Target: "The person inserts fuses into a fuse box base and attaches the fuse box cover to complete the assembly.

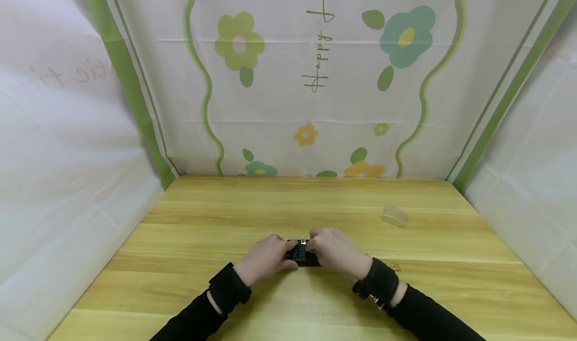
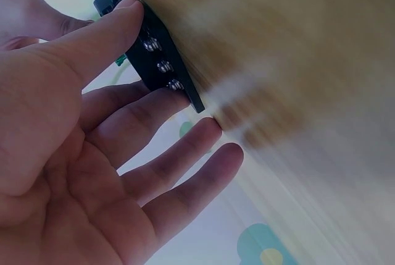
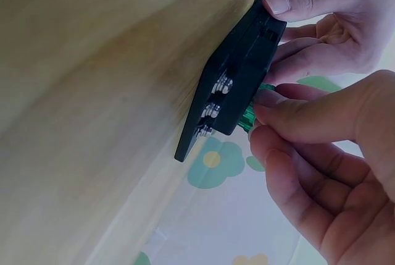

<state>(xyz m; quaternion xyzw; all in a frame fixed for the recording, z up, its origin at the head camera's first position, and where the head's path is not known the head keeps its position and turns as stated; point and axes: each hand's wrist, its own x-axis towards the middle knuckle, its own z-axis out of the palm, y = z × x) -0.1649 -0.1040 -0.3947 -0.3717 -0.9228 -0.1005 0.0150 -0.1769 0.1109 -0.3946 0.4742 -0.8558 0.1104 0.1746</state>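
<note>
A small black block [image 1: 299,254] with a flat base and metal screw terminals [image 3: 211,110] along its side sits low over the table, between both hands. My left hand [image 1: 266,257] grips one end of it, thumb on the near side and forefingers on the far side; the other two fingers extend loosely in the left wrist view. With thumb and index finger my right hand [image 1: 338,252] pinches a green translucent piece [image 3: 247,119] at the block's top. Most of that piece is hidden by the fingertips. A small silvery part [image 1: 303,241] shows at the block's far edge.
A clear plastic piece [image 1: 394,216] lies on the wooden table [image 1: 225,206], beyond the right hand. Beside the right wrist is a small orange item [image 1: 395,266], partly behind the black wrist strap [image 1: 378,282]. White flower-printed cloth [image 1: 279,100] walls the table at the back and sides.
</note>
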